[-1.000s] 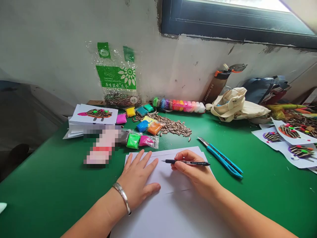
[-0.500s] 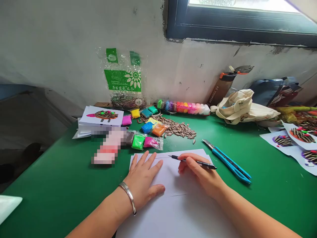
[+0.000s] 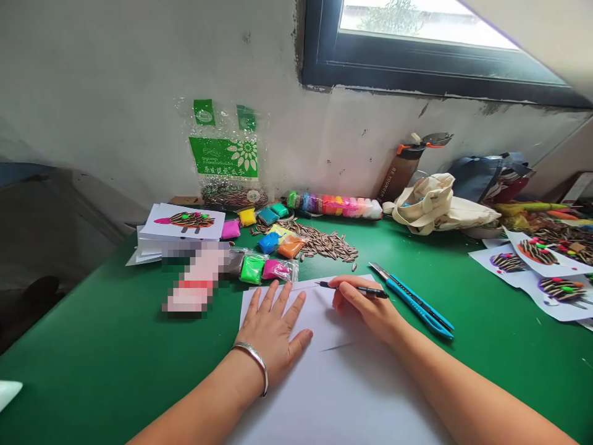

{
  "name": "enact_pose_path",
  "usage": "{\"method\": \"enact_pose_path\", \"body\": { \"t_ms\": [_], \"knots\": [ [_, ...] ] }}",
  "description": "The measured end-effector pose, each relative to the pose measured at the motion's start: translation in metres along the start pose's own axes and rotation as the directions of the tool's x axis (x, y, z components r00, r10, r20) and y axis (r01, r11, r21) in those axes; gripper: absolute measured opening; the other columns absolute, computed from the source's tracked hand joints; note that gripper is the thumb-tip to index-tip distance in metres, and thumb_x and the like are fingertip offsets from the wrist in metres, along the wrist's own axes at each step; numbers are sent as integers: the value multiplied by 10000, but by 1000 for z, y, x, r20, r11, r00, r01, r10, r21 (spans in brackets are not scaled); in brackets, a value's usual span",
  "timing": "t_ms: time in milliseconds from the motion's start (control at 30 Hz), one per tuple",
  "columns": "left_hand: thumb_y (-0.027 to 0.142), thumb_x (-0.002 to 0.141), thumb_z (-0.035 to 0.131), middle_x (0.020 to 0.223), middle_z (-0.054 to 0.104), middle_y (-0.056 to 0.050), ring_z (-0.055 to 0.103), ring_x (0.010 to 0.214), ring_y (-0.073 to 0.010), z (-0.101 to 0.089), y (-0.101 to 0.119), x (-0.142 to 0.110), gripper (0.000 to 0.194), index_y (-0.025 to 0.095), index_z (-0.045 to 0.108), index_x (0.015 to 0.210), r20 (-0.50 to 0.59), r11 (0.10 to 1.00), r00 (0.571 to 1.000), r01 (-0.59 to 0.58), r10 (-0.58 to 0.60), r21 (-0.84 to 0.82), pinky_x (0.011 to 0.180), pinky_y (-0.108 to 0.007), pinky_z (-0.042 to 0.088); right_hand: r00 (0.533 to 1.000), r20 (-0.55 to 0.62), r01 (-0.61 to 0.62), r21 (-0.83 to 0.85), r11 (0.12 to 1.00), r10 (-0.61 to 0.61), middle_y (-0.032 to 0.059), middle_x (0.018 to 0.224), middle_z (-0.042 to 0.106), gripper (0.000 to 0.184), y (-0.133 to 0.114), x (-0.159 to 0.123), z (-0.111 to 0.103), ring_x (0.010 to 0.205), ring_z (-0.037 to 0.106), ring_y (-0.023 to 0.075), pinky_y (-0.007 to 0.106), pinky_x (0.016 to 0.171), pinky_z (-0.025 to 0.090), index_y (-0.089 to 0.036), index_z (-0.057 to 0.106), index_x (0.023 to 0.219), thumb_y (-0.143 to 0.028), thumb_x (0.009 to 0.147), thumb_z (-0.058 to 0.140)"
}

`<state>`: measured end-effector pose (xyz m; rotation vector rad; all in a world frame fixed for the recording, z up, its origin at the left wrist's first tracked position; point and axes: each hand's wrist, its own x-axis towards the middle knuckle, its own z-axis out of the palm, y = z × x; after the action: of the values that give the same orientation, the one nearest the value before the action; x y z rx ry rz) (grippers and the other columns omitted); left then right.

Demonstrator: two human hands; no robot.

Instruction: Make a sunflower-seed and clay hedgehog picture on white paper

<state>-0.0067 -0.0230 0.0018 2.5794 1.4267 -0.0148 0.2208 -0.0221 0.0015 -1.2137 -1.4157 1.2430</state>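
My left hand (image 3: 273, 327) lies flat on a large sheet of white paper (image 3: 338, 395), fingers spread and holding nothing, with a silver bangle (image 3: 254, 361) on its wrist. My right hand (image 3: 365, 306) grips a black pen (image 3: 365, 291), whose tip rests on the paper near its top edge. Just right of that hand, on the green table (image 3: 92, 334), lies a blue utility knife (image 3: 412, 300), not touching the hand. Packets of modelling clay (image 3: 252, 269) sit just beyond my left fingertips.
Striped sunflower seeds (image 3: 319, 241) are scattered behind the paper. Seed-and-clay hedgehog pictures (image 3: 537, 272) lie at the right, and a stack of cards (image 3: 185, 225) at the left. A pixelated patch (image 3: 194, 281) hides one item. A cloth bag (image 3: 440, 207) and bottle (image 3: 398, 170) stand by the wall.
The view has shifted and tilted slightly. The pen tip now sits closer to the paper's top edge, and the pen looks steeper. My left hand stays flat on the paper.
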Motion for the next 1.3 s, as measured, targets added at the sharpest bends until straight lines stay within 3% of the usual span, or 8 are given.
{"method": "enact_pose_path", "body": {
  "t_ms": [200, 367, 433, 567, 733, 867, 1033, 1300],
  "knots": [
    [565, 884, 349, 1512, 224, -92, 120, 1387, -335, -3, 4, 8, 607, 297, 296, 1426, -16, 999, 999, 38, -38, 24, 1090, -574, 108, 981, -146, -93, 234, 968, 129, 16, 657, 619, 284, -8, 15, 2, 578, 546, 131, 259, 579, 412, -157, 637, 921, -417, 830, 569],
    [557, 884, 356, 1507, 242, -93, 133, 1387, -333, 0, 3, 7, 599, 296, 308, 1422, -51, 1000, 998, 24, -23, 17, 1090, -572, 107, 942, -250, -128, 356, 926, 226, -11, 592, 588, 208, -17, -1, 19, 559, 501, 121, 233, 540, 373, -181, 594, 982, -309, 822, 555],
    [559, 885, 357, 1506, 245, -91, 134, 1386, -334, 1, 1, 6, 597, 301, 308, 1421, -60, 1000, 998, 16, -16, 7, 1089, -576, 104, 950, -242, -120, 297, 947, 196, -11, 566, 575, 147, -13, -8, 25, 545, 491, 118, 235, 537, 365, -175, 606, 866, -306, 821, 557],
    [555, 895, 349, 1505, 254, -83, 130, 1388, -332, 4, -3, 6, 580, 304, 318, 1417, -80, 1000, 997, -5, 3, -20, 1089, -577, 107, 958, -268, -68, 149, 987, 106, -19, 495, 522, 267, -2, -11, 24, 498, 445, 107, 240, 514, 339, -164, 606, 699, -375, 849, 540],
    [542, 895, 373, 1506, 261, -68, 136, 1391, -313, 8, -9, 3, 580, 290, 327, 1415, -118, 998, 992, -50, 46, -34, 1102, -550, 109, 960, -247, -95, 153, 984, 131, -15, 560, 551, 176, -3, -7, 13, 541, 469, 115, 238, 530, 354, -172, 617, 734, -328, 812, 590],
    [543, 897, 370, 1508, 259, -57, 143, 1391, -302, 10, -12, 2, 577, 292, 326, 1415, -127, 998, 990, -60, 57, -19, 1107, -537, 118, 977, -174, -134, -45, 990, 124, -10, 602, 565, 122, -5, -8, 11, 596, 487, 131, 240, 554, 357, -184, 615, 719, -250, 806, 559],
    [546, 896, 366, 1507, 260, -55, 153, 1389, -307, 11, -13, 3, 575, 291, 336, 1411, -133, 998, 989, -66, 64, -9, 1106, -537, 127, 963, -258, -113, -110, 987, 81, -17, 575, 528, 141, -4, -7, 7, 580, 452, 134, 245, 545, 341, -192, 592, 677, -220, 794, 518],
    [554, 897, 355, 1510, 254, -44, 150, 1390, -305, 11, -14, 4, 579, 300, 322, 1416, -123, 998, 990, -69, 70, 9, 1106, -532, 128, 986, -144, -107, -186, 977, 81, -20, 593, 510, 147, -12, -7, 13, 579, 438, 123, 236, 522, 324, -192, 582, 656, -193, 777, 498]
  ]
}}
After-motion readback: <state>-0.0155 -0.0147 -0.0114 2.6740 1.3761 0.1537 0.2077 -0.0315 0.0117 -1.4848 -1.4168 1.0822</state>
